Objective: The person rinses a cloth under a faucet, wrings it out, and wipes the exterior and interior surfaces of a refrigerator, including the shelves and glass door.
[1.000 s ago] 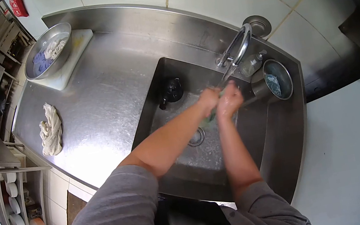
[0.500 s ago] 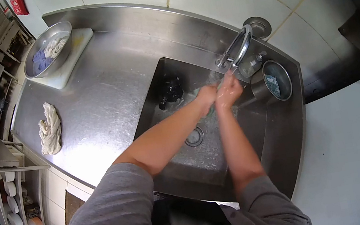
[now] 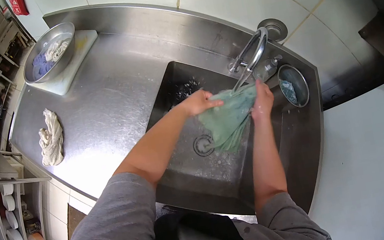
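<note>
A wet green cloth (image 3: 227, 119) hangs spread between my two hands, over the sink basin (image 3: 203, 184). My left hand (image 3: 198, 103) pinches its upper left corner, and my right hand (image 3: 261, 102) grips its right edge. Water from the curved faucet (image 3: 257, 50) runs down onto the top of the cloth. Below the cloth's lower left side shows the round drain (image 3: 203, 145), partly covered by it. A dark, shiny item (image 3: 186, 90) lies in the basin's back left corner; I cannot make out what it is.
Right of the faucet stand a clear pump bottle (image 3: 267, 69) and a metal container (image 3: 296, 84) with a bluish scrubber. A twisted off-white cloth (image 3: 52, 138) lies on the left counter. Behind it, a metal bowl (image 3: 51, 52) of cloths sits on a white cutting board (image 3: 68, 77).
My hands were close together under the faucet with the cloth bunched up. They have moved apart, left hand leftward and right hand rightward, and the cloth is now opened out.
</note>
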Motion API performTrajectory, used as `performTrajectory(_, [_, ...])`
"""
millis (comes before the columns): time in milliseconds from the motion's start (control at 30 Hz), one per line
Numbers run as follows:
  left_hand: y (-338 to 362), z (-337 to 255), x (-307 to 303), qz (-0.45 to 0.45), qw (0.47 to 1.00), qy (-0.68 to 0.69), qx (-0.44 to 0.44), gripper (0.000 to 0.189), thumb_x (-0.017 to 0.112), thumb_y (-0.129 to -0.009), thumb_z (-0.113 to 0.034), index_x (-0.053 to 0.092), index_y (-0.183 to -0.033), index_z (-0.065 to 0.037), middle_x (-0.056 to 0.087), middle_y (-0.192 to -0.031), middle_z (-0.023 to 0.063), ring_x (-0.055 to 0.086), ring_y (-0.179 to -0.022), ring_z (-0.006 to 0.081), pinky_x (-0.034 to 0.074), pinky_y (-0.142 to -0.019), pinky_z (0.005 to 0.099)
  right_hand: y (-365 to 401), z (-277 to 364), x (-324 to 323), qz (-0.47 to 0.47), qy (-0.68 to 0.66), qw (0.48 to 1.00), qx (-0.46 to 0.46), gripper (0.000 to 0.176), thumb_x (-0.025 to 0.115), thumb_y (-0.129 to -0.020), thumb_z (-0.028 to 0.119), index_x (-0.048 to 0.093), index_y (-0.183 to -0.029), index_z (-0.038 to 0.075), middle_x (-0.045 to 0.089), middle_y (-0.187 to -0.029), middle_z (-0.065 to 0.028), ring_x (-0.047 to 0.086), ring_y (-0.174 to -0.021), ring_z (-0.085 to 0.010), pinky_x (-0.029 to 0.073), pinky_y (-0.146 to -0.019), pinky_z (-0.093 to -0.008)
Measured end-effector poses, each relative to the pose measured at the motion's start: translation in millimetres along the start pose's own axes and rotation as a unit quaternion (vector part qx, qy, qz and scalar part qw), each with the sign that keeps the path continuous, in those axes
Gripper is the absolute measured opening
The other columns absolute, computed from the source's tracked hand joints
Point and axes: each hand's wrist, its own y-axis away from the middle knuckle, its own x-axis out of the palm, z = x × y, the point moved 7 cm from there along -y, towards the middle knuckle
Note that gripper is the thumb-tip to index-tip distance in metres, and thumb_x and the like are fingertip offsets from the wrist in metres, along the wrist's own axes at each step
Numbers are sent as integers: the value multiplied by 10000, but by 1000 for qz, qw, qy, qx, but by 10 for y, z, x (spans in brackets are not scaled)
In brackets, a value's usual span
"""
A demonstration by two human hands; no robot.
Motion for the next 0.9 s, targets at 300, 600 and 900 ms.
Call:
performTrajectory(300, [-57, -298, 510, -171, 884, 392, -187, 374, 481, -938, -367, 615, -1016, -27, 642, -961, 122, 576, -993, 254, 461, -815, 391, 500, 312, 591, -57, 311, 919, -234, 296, 622, -853, 158, 583, -625, -27, 557, -562, -132, 495, -526, -213, 419, -570, -385])
performTrajectory(600, [-43, -278, 438, -245, 870, 357, -235, 461, 470, -912, -339, 548, -1182, 27, 599, -1137, 210, 579, -1026, 364, 444, -813, 531, 467, 277, 681, -41, 208, 956, -203, 442, 564, -930, 310, 605, -651, -29, 532, -515, -76, 409, -522, -103, 361, -485, -322])
performTrajectory(900, [-103, -531, 478, -81, 807, 566, -145, 646, 514, -880, -555, 534, -1231, -14, 550, -1239, 173, 516, -1167, 269, 424, -936, 442, 279, 457, 624, -28, 214, 960, -178, 466, 500, -958, 341, 627, -696, -22, 575, -582, -45, 482, -583, -110, 423, -583, -301])
